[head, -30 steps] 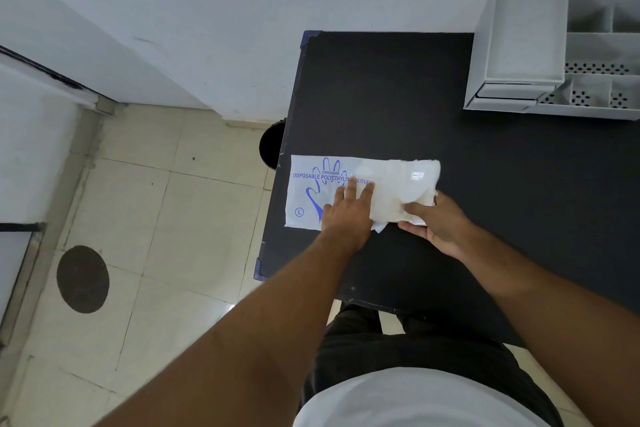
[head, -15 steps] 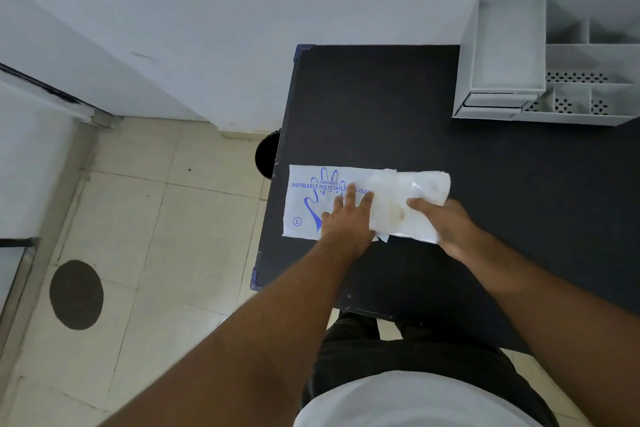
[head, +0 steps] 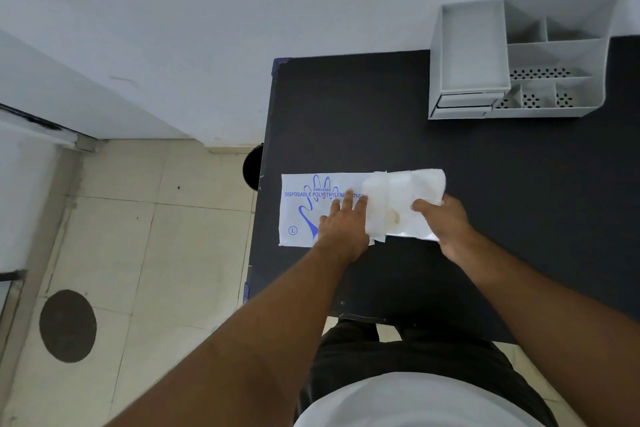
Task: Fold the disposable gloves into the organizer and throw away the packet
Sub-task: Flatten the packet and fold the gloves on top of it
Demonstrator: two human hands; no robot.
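Near the left edge of the black table (head: 502, 218), seen from the head camera, both hands are down on the job. The packet (head: 301, 218) lies flat, printed side up, its left end right at the table's edge. The left hand (head: 344, 230) presses on it with straight, spread fingers, pinning it and gripping nothing. Out of the packet's right end comes the pale stack of gloves (head: 394, 204), lying across the table to the right; whether part of it sits inside the packet, I cannot tell. The right hand (head: 448, 227) has that stack by its right end, thumb on top and fingers tucked under the near corner, a firm pinch.

Far right, against the wall, sits the grey organizer (head: 471, 45), well apart from the hands, and no gloves show in any compartment. A dark round thing (head: 252, 166) peeks out below the table's left edge. It may be the bin, but too little shows to say.

By my reading this is early going: the gloves lie at least partly free of the packet, and that is all. Nothing is folded, nothing is in the organizer, and the packet is not thrown away. Left to do: clear the stack, fold it, carry it far right to a compartment, then bin the packet.
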